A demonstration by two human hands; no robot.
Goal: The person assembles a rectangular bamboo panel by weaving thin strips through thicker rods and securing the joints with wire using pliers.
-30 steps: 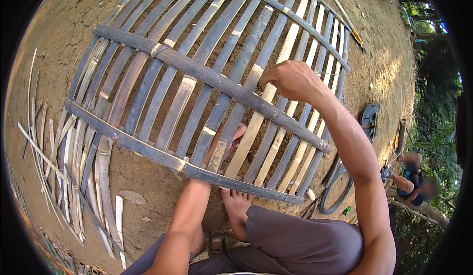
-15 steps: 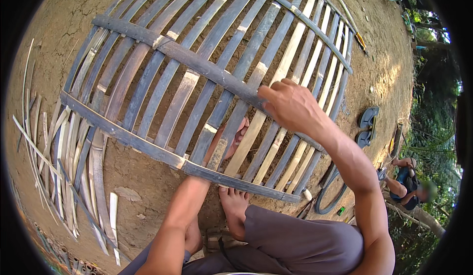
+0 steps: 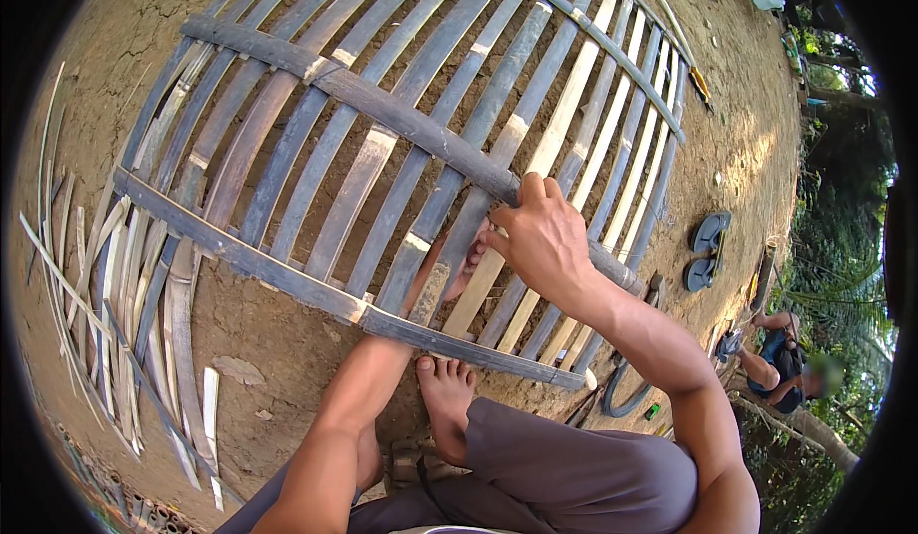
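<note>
The curved panel of grey and pale-yellow bamboo slats lies before your feet, above the bare brown earth. Your right hand curls over the dark, round bamboo crosspiece, fingers bent; a firm grip cannot be confirmed. Your left hand is beneath the slats, partly hidden; its closure cannot be told. The step in hand appears to be working one slat crossing from both faces. The next move likely calls for matched hand positions there.
</note>
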